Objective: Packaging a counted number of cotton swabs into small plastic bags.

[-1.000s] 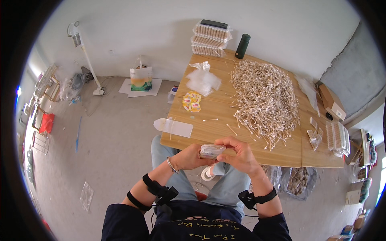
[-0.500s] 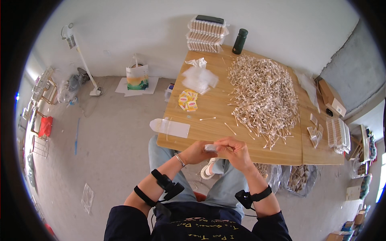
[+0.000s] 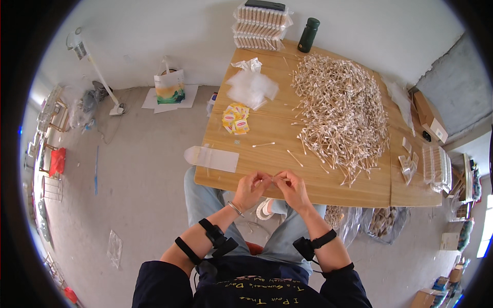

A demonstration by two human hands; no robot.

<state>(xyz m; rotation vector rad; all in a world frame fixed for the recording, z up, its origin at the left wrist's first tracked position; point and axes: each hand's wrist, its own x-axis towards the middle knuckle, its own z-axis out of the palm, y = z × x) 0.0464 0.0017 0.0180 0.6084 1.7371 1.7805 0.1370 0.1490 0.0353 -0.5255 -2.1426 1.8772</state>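
At the near edge of the table, my left hand [image 3: 250, 190] and my right hand [image 3: 292, 189] meet, fingertips pinched together. Between them is a small, pale, see-through piece that looks like a plastic bag [image 3: 272, 179]; the fingers hide most of it, and its contents cannot be made out. Left of my hands lies a flat white card with a pointed end [image 3: 218, 160]. Just beyond are a loose cotton swab [image 3: 263, 145] and another [image 3: 295, 158]. A large heap of cotton swabs [image 3: 341, 115] covers the right middle of the table.
The wooden table [image 3: 328, 191] also carries yellow-and-white labels [image 3: 235, 119], clear bags [image 3: 251, 88], stacked swab packs [image 3: 259, 25], a dark green bottle [image 3: 308, 35], and further packs [image 3: 436, 167] at right. Open bags of swabs [image 3: 382, 223] stand below the right edge.
Both hands have moved slightly up, onto the table's near edge. The pale piece, plainly visible before, is now largely covered by pinched fingertips. The whole view has shifted a little.
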